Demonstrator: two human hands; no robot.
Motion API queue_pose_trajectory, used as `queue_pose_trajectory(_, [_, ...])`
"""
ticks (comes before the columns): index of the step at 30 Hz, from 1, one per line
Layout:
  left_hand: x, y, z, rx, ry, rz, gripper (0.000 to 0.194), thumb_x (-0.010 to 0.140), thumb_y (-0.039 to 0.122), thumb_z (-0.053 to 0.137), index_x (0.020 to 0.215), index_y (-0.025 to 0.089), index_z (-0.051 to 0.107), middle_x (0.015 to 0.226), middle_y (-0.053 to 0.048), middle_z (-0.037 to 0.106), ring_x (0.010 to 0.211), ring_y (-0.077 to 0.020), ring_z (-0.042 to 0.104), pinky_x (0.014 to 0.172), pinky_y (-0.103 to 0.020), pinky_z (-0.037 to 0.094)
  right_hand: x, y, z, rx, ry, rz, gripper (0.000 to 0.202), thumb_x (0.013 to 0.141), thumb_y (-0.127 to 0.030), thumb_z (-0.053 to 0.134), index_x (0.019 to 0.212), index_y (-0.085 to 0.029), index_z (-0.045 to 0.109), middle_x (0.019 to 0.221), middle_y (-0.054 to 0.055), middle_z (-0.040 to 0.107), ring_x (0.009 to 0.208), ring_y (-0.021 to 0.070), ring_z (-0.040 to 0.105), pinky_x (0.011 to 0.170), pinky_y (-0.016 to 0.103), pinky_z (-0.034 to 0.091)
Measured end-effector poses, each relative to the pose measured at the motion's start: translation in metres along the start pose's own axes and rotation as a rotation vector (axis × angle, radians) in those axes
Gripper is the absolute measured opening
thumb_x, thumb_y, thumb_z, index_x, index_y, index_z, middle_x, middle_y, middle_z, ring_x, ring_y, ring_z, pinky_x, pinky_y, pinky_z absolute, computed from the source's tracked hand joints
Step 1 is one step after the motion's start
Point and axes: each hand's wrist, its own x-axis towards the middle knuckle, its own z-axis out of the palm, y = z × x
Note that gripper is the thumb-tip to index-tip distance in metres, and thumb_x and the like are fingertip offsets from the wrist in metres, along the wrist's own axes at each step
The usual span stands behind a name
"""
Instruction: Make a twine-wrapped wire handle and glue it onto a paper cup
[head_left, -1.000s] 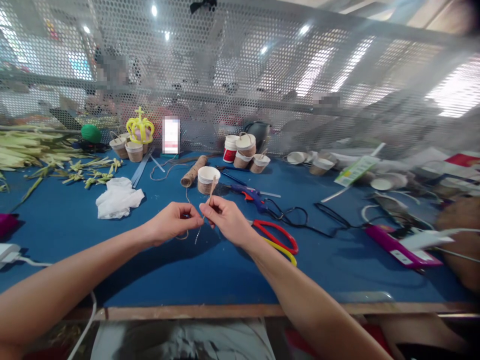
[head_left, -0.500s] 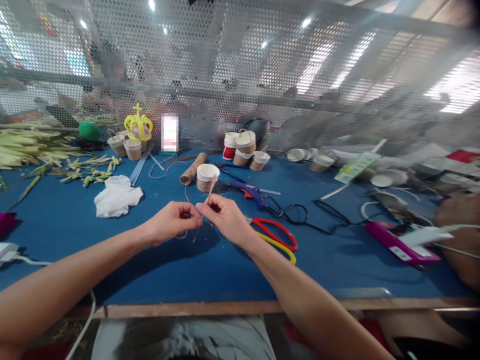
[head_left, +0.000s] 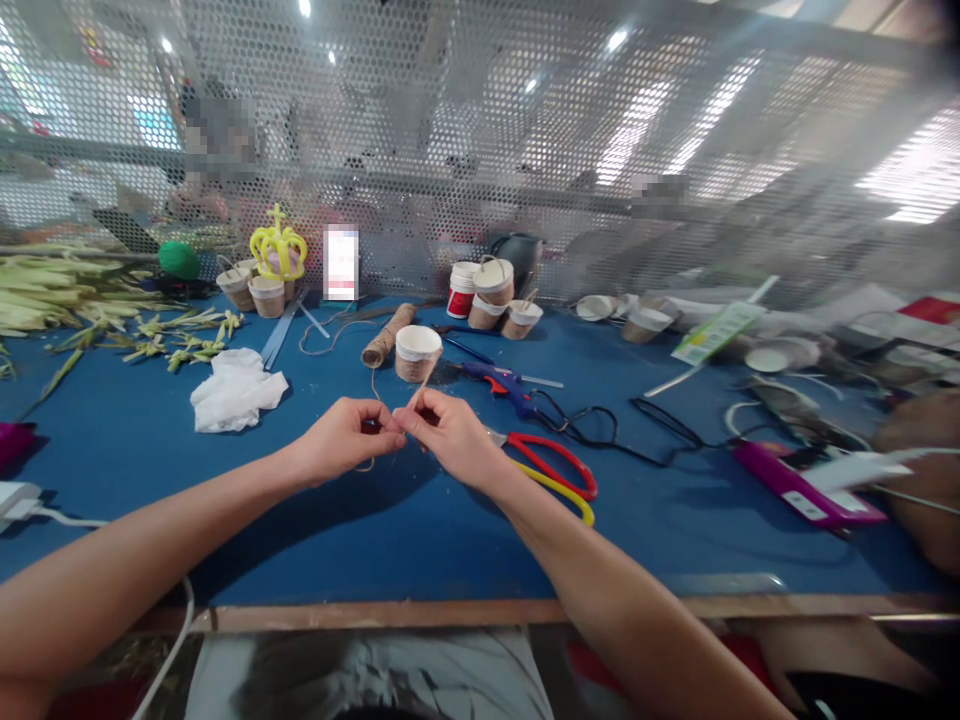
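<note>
My left hand (head_left: 352,438) and my right hand (head_left: 446,428) meet above the front middle of the table, fingertips pinched together on a piece of twine (head_left: 425,383). Its light brown end sticks up from my right fingers, in front of a small white cup wrapped in twine (head_left: 418,355). A thinner strand hangs by my left hand and runs up toward a twine roll (head_left: 388,336) lying behind. Close to my right wrist lie scissors (head_left: 555,465) with red and yellow handles. What sits exactly between the fingertips is hidden.
A blue glue gun (head_left: 506,388) with a black cord lies right of the cup. Crumpled white tissue (head_left: 238,390) is at left, near braided plant strips (head_left: 180,340). Several twine-wrapped cups (head_left: 487,312) stand at the back. A purple power strip (head_left: 806,487) lies right, beside another person's arm (head_left: 922,470).
My hands stay together in nearly the same place. The loose twine end that pointed down below my fingers no longer shows clearly.
</note>
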Motion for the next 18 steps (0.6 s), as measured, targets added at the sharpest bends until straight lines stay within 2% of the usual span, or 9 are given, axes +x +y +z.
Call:
queue_pose_trajectory(7, [0.0003,-0.0034,0.0011,-0.002,-0.013,0.007,0.023,0.066,0.032,0.058,0.059,0.015,0.044,0.048,0.007,0.039,0.042,-0.0034,0.032,0.039,-0.016,0.024,0.0005,-0.0014,0.0007,-0.070,0.049,-0.007,0.027,0.076,-0.035,0.051,0.058,-0.016,0.046,0.052,-0.004,0.041,0.049,0.0075,0.034,0.047,0.022,0.028])
queue_pose_trajectory(12, [-0.0006,-0.0033,0.0027,-0.020,0.005,0.002,0.021,0.067,0.032,0.057,0.063,0.014,0.048,0.050,0.007,0.040,0.043,-0.0036,0.032,0.040,-0.017,0.026,0.0005,-0.0003,0.0012,-0.058,0.068,0.008,0.028,0.075,-0.036,0.053,0.057,-0.015,0.046,0.053,-0.003,0.044,0.049,0.0075,0.035,0.047,0.022,0.029])
queue_pose_trajectory(14, [-0.0012,-0.0017,0.0029,-0.055,-0.009,-0.014,0.020,0.067,0.032,0.058,0.064,0.013,0.050,0.050,0.007,0.040,0.041,-0.0032,0.032,0.040,-0.017,0.025,0.0003,0.0003,0.0003,-0.001,0.037,0.004,0.027,0.076,-0.036,0.052,0.059,-0.015,0.046,0.054,-0.003,0.044,0.049,0.0074,0.036,0.047,0.022,0.030])
queue_pose_trajectory(18, [-0.0014,0.0012,0.0020,-0.203,-0.057,-0.062,0.020,0.065,0.030,0.061,0.063,0.012,0.051,0.050,0.006,0.042,0.038,-0.0017,0.030,0.038,-0.018,0.022,0.0004,0.0017,-0.0023,0.216,-0.112,-0.005,0.022,0.078,-0.036,0.049,0.069,-0.016,0.046,0.061,-0.002,0.049,0.050,0.0078,0.044,0.047,0.022,0.037])
